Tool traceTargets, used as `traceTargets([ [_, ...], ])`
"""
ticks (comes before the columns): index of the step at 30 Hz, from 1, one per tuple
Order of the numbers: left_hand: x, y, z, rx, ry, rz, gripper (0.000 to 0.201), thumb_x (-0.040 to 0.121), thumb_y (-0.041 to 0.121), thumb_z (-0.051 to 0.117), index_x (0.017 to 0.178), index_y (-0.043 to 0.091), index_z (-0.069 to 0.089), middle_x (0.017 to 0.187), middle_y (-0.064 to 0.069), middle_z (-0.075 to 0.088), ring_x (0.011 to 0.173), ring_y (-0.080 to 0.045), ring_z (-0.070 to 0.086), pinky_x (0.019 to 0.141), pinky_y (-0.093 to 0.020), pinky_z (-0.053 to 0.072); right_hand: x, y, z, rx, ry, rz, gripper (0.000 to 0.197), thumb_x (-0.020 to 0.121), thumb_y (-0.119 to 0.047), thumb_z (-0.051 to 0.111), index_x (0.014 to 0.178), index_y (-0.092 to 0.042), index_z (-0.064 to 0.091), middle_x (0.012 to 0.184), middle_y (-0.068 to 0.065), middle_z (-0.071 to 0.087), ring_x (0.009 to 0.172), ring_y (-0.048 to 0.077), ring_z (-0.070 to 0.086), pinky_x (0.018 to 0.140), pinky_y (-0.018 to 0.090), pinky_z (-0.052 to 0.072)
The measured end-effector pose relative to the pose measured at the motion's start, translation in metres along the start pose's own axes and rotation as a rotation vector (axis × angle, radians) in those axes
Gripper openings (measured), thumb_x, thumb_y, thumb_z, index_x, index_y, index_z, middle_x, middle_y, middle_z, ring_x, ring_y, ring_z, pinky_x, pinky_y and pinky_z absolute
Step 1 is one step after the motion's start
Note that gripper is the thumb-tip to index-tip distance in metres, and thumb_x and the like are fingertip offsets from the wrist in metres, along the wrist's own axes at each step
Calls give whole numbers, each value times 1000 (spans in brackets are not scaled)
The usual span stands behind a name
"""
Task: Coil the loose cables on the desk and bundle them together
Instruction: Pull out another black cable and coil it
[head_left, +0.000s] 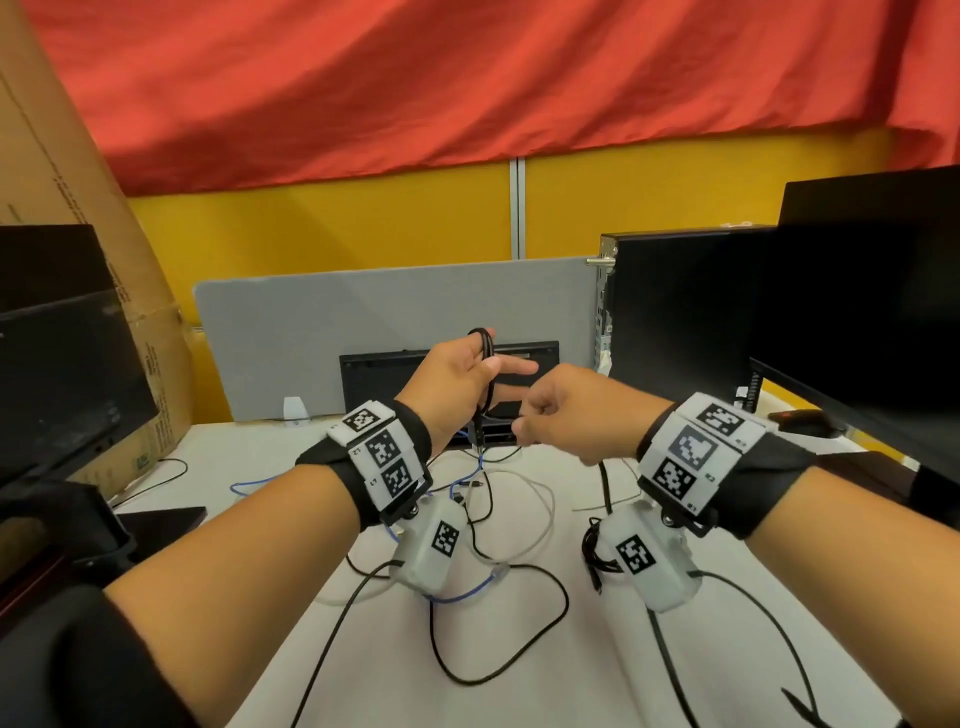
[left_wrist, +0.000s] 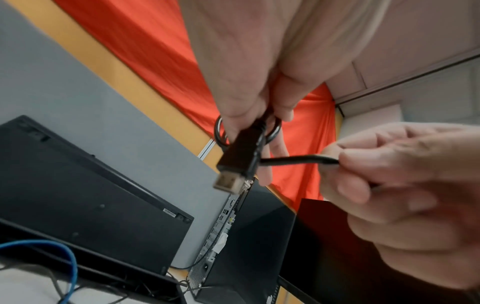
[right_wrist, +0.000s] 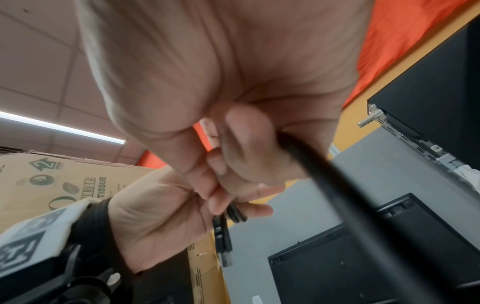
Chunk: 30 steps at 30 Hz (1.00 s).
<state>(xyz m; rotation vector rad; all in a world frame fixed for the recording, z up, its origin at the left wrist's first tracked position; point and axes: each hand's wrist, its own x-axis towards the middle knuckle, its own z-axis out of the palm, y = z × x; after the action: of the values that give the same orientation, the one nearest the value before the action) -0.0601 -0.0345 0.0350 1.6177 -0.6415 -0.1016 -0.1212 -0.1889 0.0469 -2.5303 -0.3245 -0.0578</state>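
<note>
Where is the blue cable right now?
In the head view the blue cable lies loose on the white desk, below the left hand, tangled among black and white cables.

Both forearms bare, black sleeve (head_left: 78, 670) bunched above the left elbow. Left wristband (head_left: 382, 457) and right wristband (head_left: 701, 447): black straps with white blocks of black square-code markers. Under each wristband hangs a white camera housing (head_left: 434, 551) with one more marker, on a black bracket.
</note>
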Motion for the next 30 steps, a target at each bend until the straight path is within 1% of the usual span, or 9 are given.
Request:
traceTargets([
  [1, 0, -1, 1, 37, -11, 1, 49, 104, 8, 34, 151, 8, 19, 109, 0, 73, 97, -19, 71, 99, -43, 49, -1, -1, -1, 34, -5, -2, 27, 96, -19, 57, 77, -4, 69, 43, -28, 51, 31, 1, 44, 35, 17, 38],
  [6, -5, -2, 1, 400, -61, 12, 45, 103, 9, 39, 146, 14, 32, 97, 6, 74, 84, -8, 72, 88, -27, 55, -2, 1, -1, 46, -11, 26, 20, 93, -23, 63, 81, -9, 71, 50, 0, 47, 35, 9, 43, 39, 20, 40],
  [9, -8, -5, 0, 445, -126, -56, 35, 103, 7, 37, 138, 5, 41, 88, -8, 72, 73, -24, 72, 87, -52, 54, 0, 5, -5, -58, 77, -30, 16, 91, -24, 66, 80, -16, 73, 51, -10, 52, 40, 1, 45, 40, 10, 35],
  [11, -10, -5, -1, 426, -174, -95, 30, 103, 6, 35, 130, -1, 46, 79, -13, 68, 67, -28, 68, 86, -55, 53, 0, 4, -8, -131, 129, -71, 13, 90, -25, 67, 81, -20, 75, 53, -15, 57, 49, -3, 51, 45, 9, 36],
  [15, -12, -3, -4, 447, -201, -138, 24, 103, 7, 36, 114, -8, 52, 64, -9, 60, 59, -27, 63, 75, -42, 54, 2, 2, -10, -254, 155, -113, 11, 90, -26, 65, 90, -23, 75, 77, -7, 68, 71, 10, 62, 64, 26, 51],
  [18, -13, -8, -8, 470, -178, -200, 28, 103, 9, 38, 126, 2, 53, 57, -4, 55, 48, -16, 60, 61, -26, 53, 2, 6, -17, -317, 131, -102, 12, 93, -26, 61, 92, -25, 73, 71, -14, 62, 67, 4, 57, 61, 23, 45],
  [20, -16, -14, -14, 434, -159, -250, 34, 103, 8, 38, 135, 7, 48, 56, -5, 51, 44, -14, 55, 57, -25, 52, 1, 13, -27, -359, 130, -66, 12, 93, -30, 61, 89, -28, 72, 71, -14, 62, 68, 5, 58, 64, 26, 48],
  [24, -23, -17, -16, 183, -184, -356, 36, 105, 22, 35, 125, -1, 54, 54, -3, 39, 44, -18, 41, 90, -48, 55, 5, 27, -39, -303, 195, -88, 13, 93, -35, 61, 94, -31, 74, 76, -16, 67, 72, 4, 62, 67, 26, 51],
  [30, -35, -2, -4, -211, -326, -303, 43, 103, 31, 40, 126, -1, 57, 57, 2, 22, 43, -10, 23, 90, -56, 52, 15, 43, -32, -121, 463, -67, 18, 89, -47, 62, 90, -33, 73, 56, -15, 57, 61, 1, 55, 60, 23, 45],
])
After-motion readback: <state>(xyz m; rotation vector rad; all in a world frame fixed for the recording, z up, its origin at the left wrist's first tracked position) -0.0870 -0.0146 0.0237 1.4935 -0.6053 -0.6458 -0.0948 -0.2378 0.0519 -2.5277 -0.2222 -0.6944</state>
